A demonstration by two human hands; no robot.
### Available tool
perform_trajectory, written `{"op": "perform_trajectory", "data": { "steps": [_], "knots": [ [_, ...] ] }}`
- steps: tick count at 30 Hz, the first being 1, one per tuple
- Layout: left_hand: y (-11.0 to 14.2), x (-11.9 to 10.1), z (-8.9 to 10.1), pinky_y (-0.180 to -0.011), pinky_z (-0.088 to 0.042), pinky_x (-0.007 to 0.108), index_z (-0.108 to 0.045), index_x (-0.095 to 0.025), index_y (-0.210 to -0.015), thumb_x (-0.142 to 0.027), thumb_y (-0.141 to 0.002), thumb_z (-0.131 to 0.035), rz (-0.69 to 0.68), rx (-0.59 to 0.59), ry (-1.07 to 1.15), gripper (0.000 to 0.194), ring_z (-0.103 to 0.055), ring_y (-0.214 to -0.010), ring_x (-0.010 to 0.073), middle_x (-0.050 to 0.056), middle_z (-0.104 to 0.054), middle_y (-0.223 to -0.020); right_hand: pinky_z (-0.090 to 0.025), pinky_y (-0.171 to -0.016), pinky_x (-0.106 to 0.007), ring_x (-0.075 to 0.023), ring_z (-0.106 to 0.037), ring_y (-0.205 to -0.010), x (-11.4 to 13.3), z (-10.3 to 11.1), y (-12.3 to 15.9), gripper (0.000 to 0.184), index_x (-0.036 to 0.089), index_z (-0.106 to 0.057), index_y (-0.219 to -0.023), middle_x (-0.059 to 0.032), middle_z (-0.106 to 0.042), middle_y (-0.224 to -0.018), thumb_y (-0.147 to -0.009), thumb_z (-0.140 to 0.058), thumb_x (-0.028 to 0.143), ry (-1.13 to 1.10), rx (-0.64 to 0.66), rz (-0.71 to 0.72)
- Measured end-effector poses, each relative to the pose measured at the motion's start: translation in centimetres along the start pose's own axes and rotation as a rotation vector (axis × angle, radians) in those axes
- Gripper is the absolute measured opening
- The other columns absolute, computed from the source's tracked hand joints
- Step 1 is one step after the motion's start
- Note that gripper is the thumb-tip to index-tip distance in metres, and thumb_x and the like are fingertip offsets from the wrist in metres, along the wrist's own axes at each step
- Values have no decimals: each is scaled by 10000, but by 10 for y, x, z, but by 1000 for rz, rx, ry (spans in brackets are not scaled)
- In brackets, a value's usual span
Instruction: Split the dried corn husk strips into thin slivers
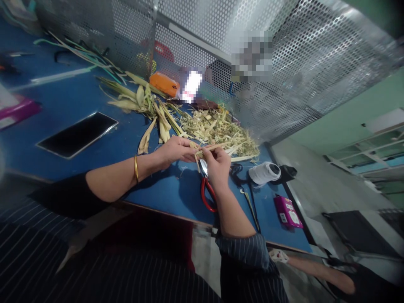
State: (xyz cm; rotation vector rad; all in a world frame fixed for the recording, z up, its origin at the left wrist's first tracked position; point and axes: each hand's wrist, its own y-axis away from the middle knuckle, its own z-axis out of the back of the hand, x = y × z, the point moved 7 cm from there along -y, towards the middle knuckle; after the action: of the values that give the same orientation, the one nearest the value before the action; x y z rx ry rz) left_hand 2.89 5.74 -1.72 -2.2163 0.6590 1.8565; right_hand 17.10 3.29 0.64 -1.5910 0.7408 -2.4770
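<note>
Over the blue table, my left hand (179, 150) and my right hand (218, 164) meet, both closed on pale dried leaf strips (217, 147) that look like husk. The strips' loose ends stick out to the right past my right hand. Scissors with red handles (207, 195) lie just below, their blades partly hidden by my right hand. Behind my hands spreads a pile of shredded dry leaf bits (217, 128). Left of it lies a bundle of longer dried leaves (143, 101), some hanging toward me.
A black phone (78, 134) lies at left on the blue table (170, 195). A white thread spool (264, 172) and a purple packet (288, 211) are at right. An orange packet (164, 84) stands before the perforated metal screen (195, 46). Another person's arm (318, 269) shows at lower right.
</note>
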Motion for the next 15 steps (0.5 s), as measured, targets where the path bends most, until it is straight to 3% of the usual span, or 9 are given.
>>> {"op": "perform_trajectory", "data": {
  "steps": [3,8,12,15],
  "knots": [
    [1,0,-3,-678,-535,249,-698,-130,-756,-217,-788,-664,-15,36,-19,100,-695,-664,137,77,-734,-724,-459,-487,-262,-121,-556,-472,-17,-6,0,220,181,-625,-775,32,-601,-584,-811,-632,398,-101,63,-200],
    [0,1,-1,-662,-520,224,-717,-132,-782,-184,-729,-710,-102,-54,-60,75,-657,-651,110,44,-710,-716,-421,-435,-238,-102,-522,-422,-15,-8,2,255,173,-614,-740,46,-567,-527,-776,-661,421,-111,34,-223],
    [-2,-1,3,-565,-452,193,-730,-143,-780,-214,-742,-696,-192,-121,-118,88,-606,-613,91,18,-695,-720,-469,-467,-247,-107,-548,-458,-18,-13,2,253,177,-601,-742,42,-578,-561,-750,-682,416,-239,26,-265],
    [-5,-4,12,-499,-375,194,-708,-137,-707,-220,-717,-721,-207,-184,-75,85,-569,-575,80,11,-665,-689,-500,-494,-258,-116,-587,-488,-22,-19,2,224,194,-571,-805,33,-630,-635,-755,-676,385,-326,93,-308]
  ]
}}
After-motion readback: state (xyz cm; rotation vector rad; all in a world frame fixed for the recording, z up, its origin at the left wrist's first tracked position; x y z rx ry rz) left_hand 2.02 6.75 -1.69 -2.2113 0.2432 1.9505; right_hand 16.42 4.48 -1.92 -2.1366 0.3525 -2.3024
